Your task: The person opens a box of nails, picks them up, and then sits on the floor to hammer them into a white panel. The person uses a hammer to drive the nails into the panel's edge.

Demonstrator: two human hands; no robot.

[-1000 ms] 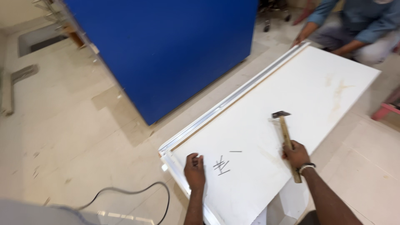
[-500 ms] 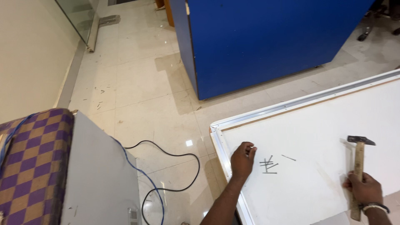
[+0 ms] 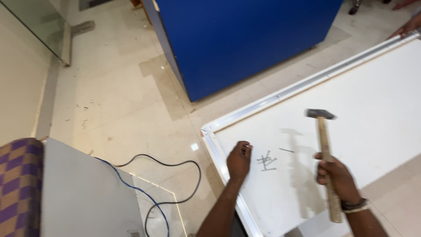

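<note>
On the white framed panel (image 3: 351, 101), lying flat over the pale tiled floor (image 3: 118, 96): left hand (image 3: 239, 160) resting near the panel's aluminium-edged corner, fingers (image 3: 246, 150) curled together and pinching what looks like a small nail, too small to tell for certain. Just right of that hand, a little heap of dark nails (image 3: 266, 161) on the white surface, with one stray nail (image 3: 286, 150) lying apart. Further right, right hand (image 3: 337, 175) raised over the panel, fingers wrapped tight round the wooden handle of a hammer (image 3: 323, 145), steel head uppermost, shadow cast on the panel. Behind, a blue cabinet (image 3: 245, 39) standing on the floor. Lower left, black and blue cables (image 3: 175, 184) looping beside a grey board (image 3: 83, 193) and purple chequered cloth (image 3: 19, 184). Top right, another person's hand (image 3: 410, 26) at the panel's far edge.
</note>
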